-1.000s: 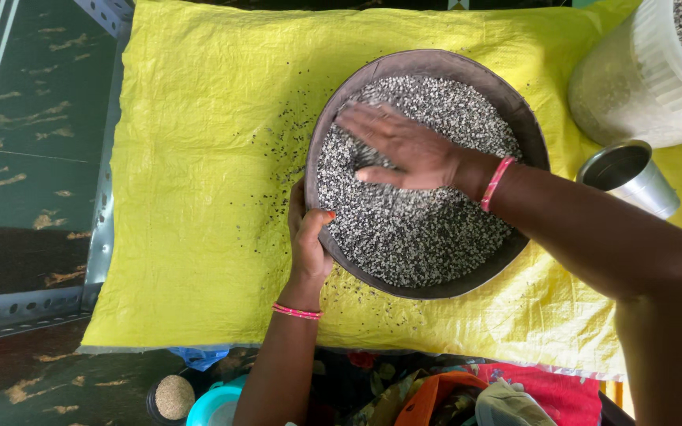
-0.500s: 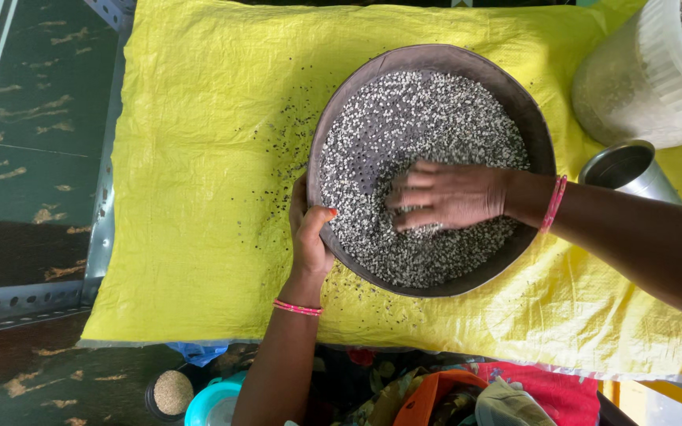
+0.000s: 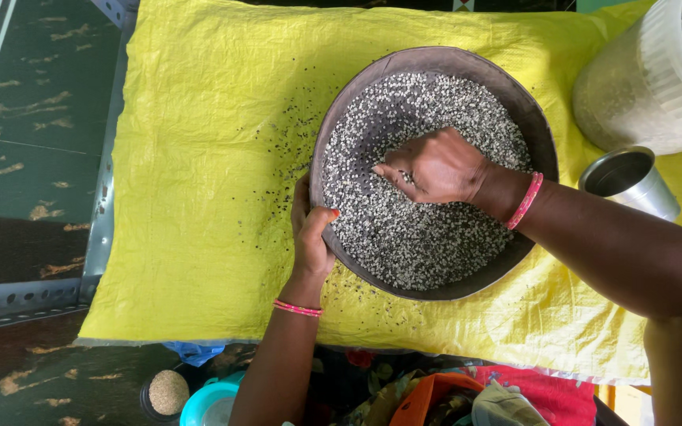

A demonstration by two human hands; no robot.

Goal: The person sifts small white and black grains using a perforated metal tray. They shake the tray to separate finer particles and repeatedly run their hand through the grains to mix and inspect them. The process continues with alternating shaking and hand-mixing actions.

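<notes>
A wide round dark metal pan full of small black-and-white split grains rests on a yellow woven sack. My left hand grips the pan's near-left rim, thumb over the edge. My right hand is in the middle of the grains, fingers curled and pinched together on some of them. Both wrists carry pink bangles.
A white plastic bucket holding more grains stands at the top right, with a small steel cup below it. Spilled grains dot the sack left of the pan. A metal angle frame edges the sack; cloth and small containers lie at the bottom.
My right hand swept from the pan's upper left down across the grains, then came back to the middle and curled shut on some. My left hand stayed on the rim.
</notes>
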